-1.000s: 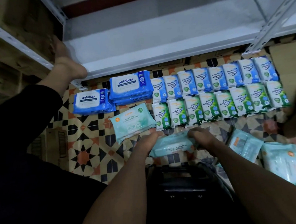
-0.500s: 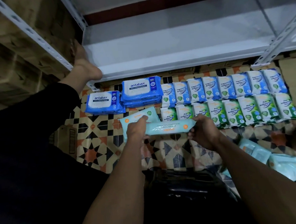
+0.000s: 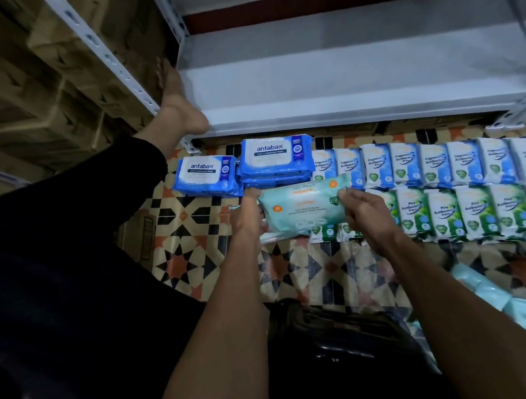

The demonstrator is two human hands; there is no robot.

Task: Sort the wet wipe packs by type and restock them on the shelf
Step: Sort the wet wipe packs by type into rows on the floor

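While the left hand (image 3: 247, 219) grips its left end and the right hand (image 3: 365, 214) pinches its right end, the pale green pack (image 3: 303, 209) spans between both hands.

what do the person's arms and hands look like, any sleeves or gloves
Both forearms are bare from the bottom edge of the picture up to the wrists: no sleeves show, no gloves, no watch or bracelet. No rings are visible on the left hand or the right hand, though the dim light hides fine detail. The only clothing in view is a dark trouser leg.
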